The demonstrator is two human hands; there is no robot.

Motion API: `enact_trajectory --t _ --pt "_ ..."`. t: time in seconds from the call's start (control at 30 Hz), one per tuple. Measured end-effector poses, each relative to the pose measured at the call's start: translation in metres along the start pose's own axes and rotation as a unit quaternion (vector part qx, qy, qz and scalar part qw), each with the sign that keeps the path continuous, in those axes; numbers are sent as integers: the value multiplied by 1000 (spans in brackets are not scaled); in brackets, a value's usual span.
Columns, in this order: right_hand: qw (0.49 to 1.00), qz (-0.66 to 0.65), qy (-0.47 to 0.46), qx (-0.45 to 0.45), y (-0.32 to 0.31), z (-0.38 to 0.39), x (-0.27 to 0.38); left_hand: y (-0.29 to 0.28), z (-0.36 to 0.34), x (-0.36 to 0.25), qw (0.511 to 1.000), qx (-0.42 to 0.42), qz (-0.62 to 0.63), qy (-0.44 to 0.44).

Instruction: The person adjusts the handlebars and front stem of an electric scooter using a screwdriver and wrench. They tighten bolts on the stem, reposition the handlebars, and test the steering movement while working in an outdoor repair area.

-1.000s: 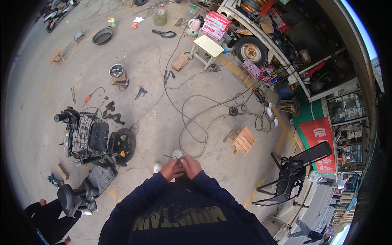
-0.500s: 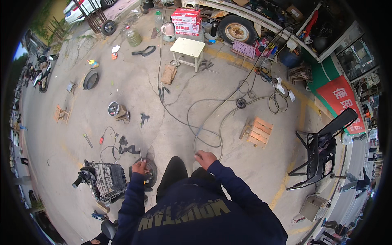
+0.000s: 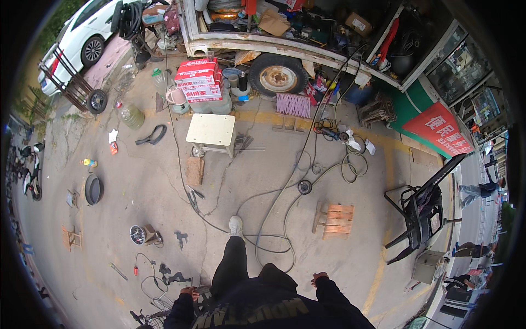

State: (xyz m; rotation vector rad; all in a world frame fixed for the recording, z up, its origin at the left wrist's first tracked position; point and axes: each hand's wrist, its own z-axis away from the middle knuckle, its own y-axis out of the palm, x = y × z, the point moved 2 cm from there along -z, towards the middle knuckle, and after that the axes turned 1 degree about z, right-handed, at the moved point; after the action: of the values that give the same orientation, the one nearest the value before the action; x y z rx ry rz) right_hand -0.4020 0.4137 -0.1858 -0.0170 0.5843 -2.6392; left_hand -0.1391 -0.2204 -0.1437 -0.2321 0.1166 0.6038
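My left hand (image 3: 189, 293) hangs at my left side, fingers curled, just above the wire basket (image 3: 156, 313) of a small vehicle at the lower edge. Whether it holds anything is too small to tell. At my right side my right hand (image 3: 319, 278) is curled with nothing seen in it. My dark trouser leg and white shoe (image 3: 235, 224) step forward over a long grey hose (image 3: 276, 216) that loops across the concrete. A white square stool (image 3: 211, 131) stands further ahead.
A low wooden stool (image 3: 336, 220) and a black folding chair (image 3: 419, 211) are to the right. Small tools (image 3: 181, 237) and a round metal part (image 3: 138, 234) lie left of my foot. Red boxes (image 3: 196, 83), a wheel (image 3: 278, 78) and a cluttered truck bed are at the back, a white car (image 3: 82, 34) far left.
My hands, held together in front of me a second ago, have parted and dropped to my sides. I have walked forward, away from the small vehicle and toward the white stool.
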Motion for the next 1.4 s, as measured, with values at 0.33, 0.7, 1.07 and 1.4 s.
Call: enact_trajectory --t 0.33,0.7,1.07,1.4 --pt "975 -171 -27 137 9 54 143 201 56 -522 903 127 -142 385" --pt "947 -152 91 268 -16 -68 256 258 -30 -523 876 -66 -388 278" --pt "861 -347 -327 178 -316 5 768 435 95 -666 913 43 -323 246" --pt "703 586 -402 28 -210 9 746 504 92 -795 868 -104 -393 285"
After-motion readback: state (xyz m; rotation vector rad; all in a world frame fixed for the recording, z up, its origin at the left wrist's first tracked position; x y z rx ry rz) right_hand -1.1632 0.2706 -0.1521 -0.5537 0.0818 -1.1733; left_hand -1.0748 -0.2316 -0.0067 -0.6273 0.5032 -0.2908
